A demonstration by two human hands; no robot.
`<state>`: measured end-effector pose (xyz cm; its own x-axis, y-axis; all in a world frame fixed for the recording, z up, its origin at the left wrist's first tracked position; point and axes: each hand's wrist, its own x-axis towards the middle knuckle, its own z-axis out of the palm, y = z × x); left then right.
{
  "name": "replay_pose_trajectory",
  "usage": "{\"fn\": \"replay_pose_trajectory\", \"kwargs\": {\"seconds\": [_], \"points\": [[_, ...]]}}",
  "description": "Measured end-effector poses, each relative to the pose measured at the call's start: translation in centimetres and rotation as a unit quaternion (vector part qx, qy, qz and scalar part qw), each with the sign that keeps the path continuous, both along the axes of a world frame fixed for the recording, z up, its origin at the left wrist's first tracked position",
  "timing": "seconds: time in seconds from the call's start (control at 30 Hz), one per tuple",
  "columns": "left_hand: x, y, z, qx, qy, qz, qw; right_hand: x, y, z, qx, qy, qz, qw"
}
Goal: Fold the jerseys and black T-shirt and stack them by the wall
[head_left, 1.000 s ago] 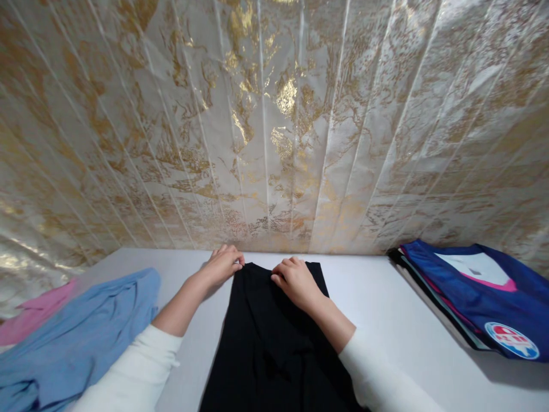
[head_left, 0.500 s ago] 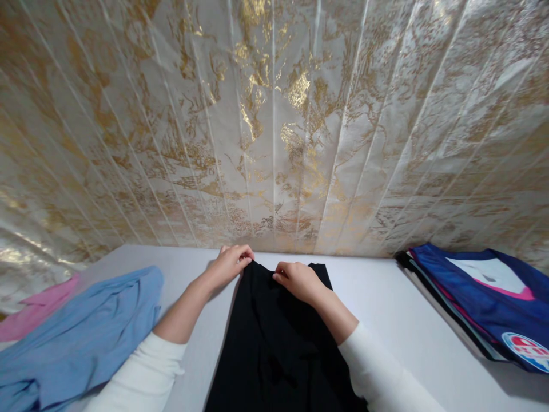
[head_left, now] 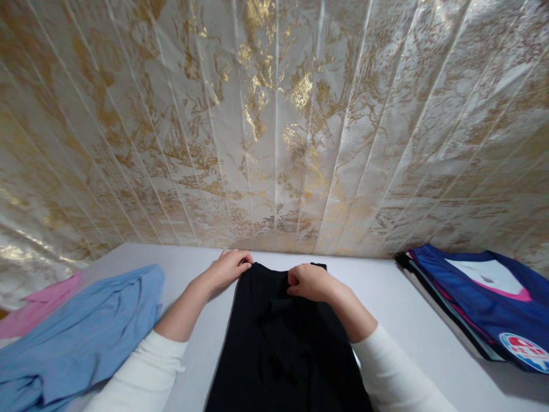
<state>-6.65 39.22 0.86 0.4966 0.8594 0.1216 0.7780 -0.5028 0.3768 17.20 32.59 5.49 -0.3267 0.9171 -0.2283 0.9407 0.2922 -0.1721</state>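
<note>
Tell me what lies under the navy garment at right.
Folded cloth layers, their black, beige and grey edges showing; the navy garment hides the rest.

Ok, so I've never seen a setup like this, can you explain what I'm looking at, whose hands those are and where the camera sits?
There's no machine here: these are a person's own bare hands, in white sleeves. The one camera is worn on the person's head, looking forward and down.

Ahead is a gold-patterned backdrop; below it is a white surface. On its left lie a blue garment and a pink garment; on its right is a stack of clothes topped by a navy one.

In the middle lies a black garment. The left hand appears to pinch its far left corner. The right hand has curled fingers at its far edge; their grip is partly hidden.
</note>
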Motion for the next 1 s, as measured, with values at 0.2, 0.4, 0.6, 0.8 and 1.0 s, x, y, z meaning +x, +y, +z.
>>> {"fn": "replay_pose_trajectory", "kwargs": {"seconds": [0.2,0.4,0.6,0.8,1.0], "points": [[0.7,-0.4,-0.1,0.051,0.027,0.008,0.998,0.4,-0.4,0.7,0.028,-0.009,-0.022,0.999],[1.8,-0.8,-0.6,0.085,0.054,-0.007,0.995,-0.3,-0.2,-0.9,0.041,-0.059,-0.070,0.995],[2.6,-1.8,0.3,0.109,0.063,0.008,0.992,0.6,0.2,-0.4,0.043,-0.014,-0.015,0.999],[4.3,-5.4,2.5,0.071,0.059,-0.008,0.996,1.0,-2.9,2.0,0.006,0.071,0.154,0.985],[4.7,-9.2,1.8,0.006,0.079,-0.042,0.996,-0.2,-5.8,-0.3,0.064,0.077,0.196,0.976]]}}
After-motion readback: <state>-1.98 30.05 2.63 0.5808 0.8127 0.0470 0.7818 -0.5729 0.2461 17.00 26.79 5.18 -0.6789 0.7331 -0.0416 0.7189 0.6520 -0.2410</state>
